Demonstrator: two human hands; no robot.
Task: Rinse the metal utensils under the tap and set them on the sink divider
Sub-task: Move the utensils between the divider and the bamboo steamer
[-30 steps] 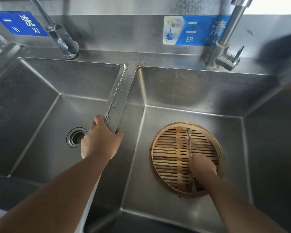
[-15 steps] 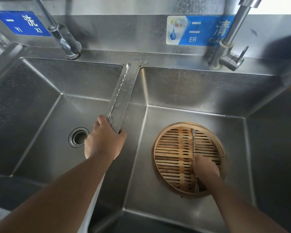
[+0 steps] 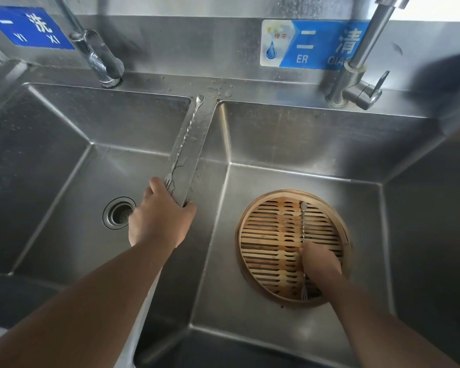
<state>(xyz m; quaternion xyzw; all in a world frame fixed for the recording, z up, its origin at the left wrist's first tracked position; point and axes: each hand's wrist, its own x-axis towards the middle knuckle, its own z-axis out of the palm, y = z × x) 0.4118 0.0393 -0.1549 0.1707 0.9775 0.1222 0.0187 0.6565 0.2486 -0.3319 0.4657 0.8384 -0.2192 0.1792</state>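
In the right basin, the right hand (image 3: 319, 257) pinches a second stirrer (image 3: 303, 229) lying on the bamboo steamer (image 3: 271, 245), likely lifting it to rinse, while the left hand (image 3: 157, 213) clasps the divider (image 3: 194, 144) just below the first stirrer (image 3: 183, 139).

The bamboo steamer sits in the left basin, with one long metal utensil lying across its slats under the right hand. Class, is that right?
Not quite. The head view shows the bamboo steamer in the right basin, not the left. The rest holds: one long metal utensil lies across its slats under the right hand.
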